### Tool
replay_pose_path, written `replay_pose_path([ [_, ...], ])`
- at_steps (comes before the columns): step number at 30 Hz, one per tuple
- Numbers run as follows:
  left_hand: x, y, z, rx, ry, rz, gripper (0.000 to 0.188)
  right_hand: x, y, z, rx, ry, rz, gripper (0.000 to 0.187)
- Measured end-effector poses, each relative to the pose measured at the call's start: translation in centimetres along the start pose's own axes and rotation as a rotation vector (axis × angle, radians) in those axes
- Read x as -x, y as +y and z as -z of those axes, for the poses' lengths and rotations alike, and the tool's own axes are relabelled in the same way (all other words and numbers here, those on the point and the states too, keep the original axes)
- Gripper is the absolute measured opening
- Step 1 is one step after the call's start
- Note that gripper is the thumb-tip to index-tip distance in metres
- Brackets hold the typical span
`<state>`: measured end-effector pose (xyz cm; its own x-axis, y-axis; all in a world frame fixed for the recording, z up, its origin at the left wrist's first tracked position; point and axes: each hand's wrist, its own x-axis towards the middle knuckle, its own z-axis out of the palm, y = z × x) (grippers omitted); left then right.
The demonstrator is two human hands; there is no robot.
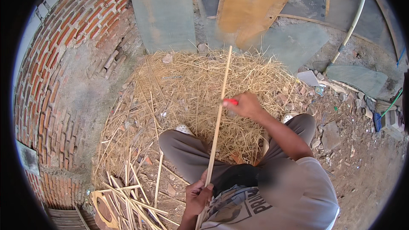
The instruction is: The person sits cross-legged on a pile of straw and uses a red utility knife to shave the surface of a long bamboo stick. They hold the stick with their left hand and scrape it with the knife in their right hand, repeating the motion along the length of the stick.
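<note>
A long, pale bamboo strip [220,115] slants up and away from my lap, its far end over the straw. Near its lower end my left hand [198,196] is closed around it, by my left thigh. My right hand [247,105] grips a small tool with a red handle [231,102], held against the strip about midway up. The tool's working edge is too small to make out. Thin straw-like shavings [200,85] lie heaped beyond and between my bent legs.
At lower left, several loose strips [132,200] lie crosswise over a wooden piece with a round hole [104,208]. A brick wall [51,115] rises on the left. Boards [164,15] lean at the back, and rubble [336,132] covers the ground at right.
</note>
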<state>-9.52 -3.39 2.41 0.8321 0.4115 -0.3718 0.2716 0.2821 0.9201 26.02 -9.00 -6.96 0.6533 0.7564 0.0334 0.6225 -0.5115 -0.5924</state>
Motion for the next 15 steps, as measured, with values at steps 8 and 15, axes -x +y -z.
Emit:
replay_pose_path([
  [8, 0.5, 0.5, -0.6, -0.191, 0.008, -0.072, 0.049, -0.9, -0.5, 2.3, 0.076, 0.063, -0.067, 0.075],
  [15, -0.2, 1.4, -0.9, -0.132, 0.053, -0.050, 0.047, 3.7, -3.6, -1.0, 0.076, 0.115, 0.286, 0.074],
])
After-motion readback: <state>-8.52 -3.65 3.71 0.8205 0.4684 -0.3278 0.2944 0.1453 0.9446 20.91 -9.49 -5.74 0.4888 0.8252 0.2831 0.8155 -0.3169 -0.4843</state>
